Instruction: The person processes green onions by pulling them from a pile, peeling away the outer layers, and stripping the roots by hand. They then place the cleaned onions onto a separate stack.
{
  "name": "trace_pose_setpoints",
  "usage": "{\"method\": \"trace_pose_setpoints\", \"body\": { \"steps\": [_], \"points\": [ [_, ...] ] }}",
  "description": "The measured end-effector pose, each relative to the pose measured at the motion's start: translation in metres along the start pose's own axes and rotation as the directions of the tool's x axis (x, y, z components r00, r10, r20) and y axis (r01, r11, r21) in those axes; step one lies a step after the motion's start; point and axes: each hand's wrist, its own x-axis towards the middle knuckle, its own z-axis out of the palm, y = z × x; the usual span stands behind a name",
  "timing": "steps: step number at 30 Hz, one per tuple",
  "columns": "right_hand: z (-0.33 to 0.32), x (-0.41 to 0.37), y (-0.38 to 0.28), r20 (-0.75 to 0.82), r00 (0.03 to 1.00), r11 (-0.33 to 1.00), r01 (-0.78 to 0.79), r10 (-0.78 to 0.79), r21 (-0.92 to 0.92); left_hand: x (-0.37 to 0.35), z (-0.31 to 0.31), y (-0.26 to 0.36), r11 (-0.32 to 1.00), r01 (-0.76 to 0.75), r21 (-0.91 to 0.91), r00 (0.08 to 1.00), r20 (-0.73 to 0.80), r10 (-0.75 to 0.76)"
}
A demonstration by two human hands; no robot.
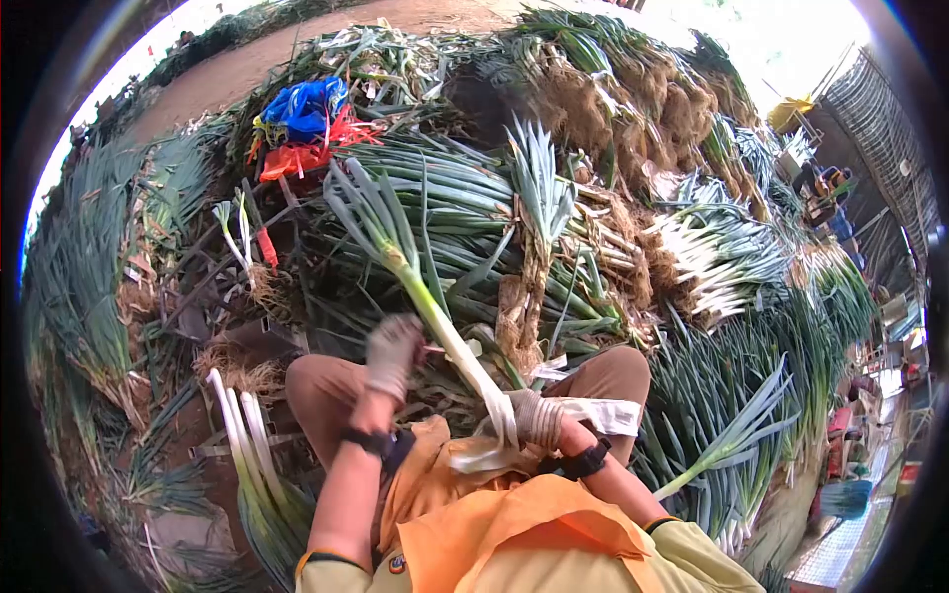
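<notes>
A thick leek slants up and away from my lap, its white end low and its green leaves fanned out at the top. My right hand, in a pale knit glove, is closed around the white lower end. A strip of whitish peeled skin hangs beneath that hand. To the left of the stalk is my left hand, also gloved and smeared by motion. A small thin dark thing shows between it and the stalk; I cannot make out whether the hand holds it.
Piled leeks lie in front of me, with a rooty heap behind. Peeled white leeks are stacked at right, and several more rest by my left leg. Blue and red plastic sits at front left. Another person is at far right.
</notes>
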Motion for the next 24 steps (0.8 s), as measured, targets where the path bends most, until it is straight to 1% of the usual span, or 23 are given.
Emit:
{"method": "trace_pose_setpoints", "body": {
  "steps": [1, 2, 4, 5, 6, 7, 8, 9, 10, 11, 12, 13, 14, 15, 16, 17, 18, 19, 20, 21, 22, 23, 24],
  "points": [
    [0.007, -0.002, -0.002, 0.038, 0.999, 0.999, 0.015, -0.016, 0.032, 0.008, 0.002, 0.018, 0.906, 0.09, -0.414, 0.995, 0.009, -0.095],
    [0.014, -0.01, -0.035, 0.08, 0.976, 0.955, -0.217, 0.204, 0.204, 0.016, 0.003, 0.037, 0.642, 0.153, -0.752, 0.984, 0.052, -0.173],
    [0.03, -0.012, -0.034, -0.046, 0.999, 0.992, -0.021, 0.027, 0.122, 0.045, -0.001, 0.035, 0.62, 0.104, -0.778, 0.994, 0.1, -0.041],
    [0.041, 0.018, 0.036, -0.142, 0.985, 0.939, 0.144, -0.103, 0.313, 0.069, -0.005, 0.026, 0.584, 0.121, -0.802, 0.993, 0.104, -0.063],
    [0.035, 0.011, -0.007, -0.149, 0.983, 0.938, 0.151, -0.108, 0.312, 0.078, -0.004, 0.036, 0.646, 0.117, -0.755, 0.988, 0.023, -0.151],
    [0.023, 0.0, -0.053, -0.307, 0.952, 0.99, -0.038, -0.006, -0.137, 0.083, -0.003, 0.045, 0.616, 0.11, -0.78, 0.986, 0.007, -0.167],
    [0.014, -0.005, -0.088, -0.485, 0.874, 0.809, -0.295, 0.015, -0.508, 0.083, -0.002, 0.058, 0.589, 0.104, -0.802, 0.983, -0.008, -0.185],
    [0.009, 0.004, -0.091, -0.494, 0.87, 0.814, -0.294, 0.01, -0.501, 0.084, 0.0, 0.068, 0.585, 0.075, -0.808, 0.982, -0.044, -0.186],
    [0.005, 0.013, -0.09, -0.425, 0.805, 0.66, -0.057, -0.413, -0.749, 0.085, 0.002, 0.077, 0.591, 0.077, -0.803, 0.983, -0.038, -0.18],
    [0.002, 0.017, -0.091, -0.225, 0.619, 0.365, 0.108, -0.753, -0.925, 0.087, 0.001, 0.087, 0.609, 0.048, -0.791, 0.986, -0.061, -0.157],
    [0.0, 0.013, -0.093, -0.222, 0.611, 0.357, 0.108, -0.76, -0.928, 0.088, -0.001, 0.097, 0.624, 0.013, -0.781, 0.987, -0.088, -0.131],
    [-0.002, 0.006, -0.095, -0.198, 0.623, 0.433, 0.251, -0.757, -0.866, 0.088, -0.011, 0.108, 0.63, -0.01, -0.776, 0.993, -0.083, -0.086],
    [-0.002, -0.002, -0.093, -0.167, 0.633, 0.498, 0.391, -0.756, -0.774, 0.09, -0.024, 0.119, 0.634, -0.073, -0.77, 0.994, -0.105, -0.014],
    [-0.003, -0.008, -0.071, -0.218, 0.663, 0.585, 0.401, -0.716, -0.705, 0.097, -0.046, 0.129, 0.634, -0.077, -0.769, 0.997, -0.068, 0.039],
    [-0.006, -0.024, -0.046, -0.259, 0.719, 0.667, 0.364, -0.645, -0.65, 0.104, -0.069, 0.14, 0.633, -0.086, -0.769, 0.995, -0.033, 0.095],
    [-0.015, -0.022, -0.001, -0.176, 0.906, 0.695, 0.16, -0.386, -0.701, 0.103, -0.087, 0.153, 0.615, -0.083, -0.784, 0.988, 0.017, 0.155],
    [-0.024, -0.027, 0.024, -0.129, 0.963, 0.659, 0.06, -0.235, -0.75, 0.1, -0.101, 0.162, 0.604, -0.069, -0.794, 0.976, 0.073, 0.206],
    [-0.034, -0.024, 0.064, -0.301, 0.949, 0.821, -0.247, 0.097, -0.514, 0.104, -0.112, 0.165, 0.586, -0.066, -0.808, 0.938, 0.15, 0.312],
    [-0.041, -0.026, 0.054, -0.249, 0.956, 0.799, -0.271, 0.157, -0.537, 0.099, -0.111, 0.169, 0.59, -0.071, -0.805, 0.938, 0.147, 0.315],
    [-0.049, -0.029, 0.041, -0.195, 0.957, 0.774, -0.29, 0.216, -0.562, 0.087, -0.102, 0.174, 0.59, -0.141, -0.795, 0.912, 0.129, 0.391],
    [-0.058, -0.037, -0.027, 0.052, 0.998, 0.602, 0.021, 0.035, -0.798, 0.073, -0.089, 0.178, 0.588, -0.203, -0.783, 0.88, 0.118, 0.461],
    [-0.056, -0.031, -0.053, 0.034, 0.99, 0.729, 0.124, -0.137, -0.674, 0.054, -0.071, 0.183, 0.61, -0.295, -0.735, 0.867, 0.062, 0.495],
    [-0.052, -0.017, -0.073, -0.02, 0.953, 0.807, 0.245, -0.303, -0.538, 0.047, -0.062, 0.181, 0.592, -0.252, -0.766, 0.852, 0.114, 0.51]
  ]
}}
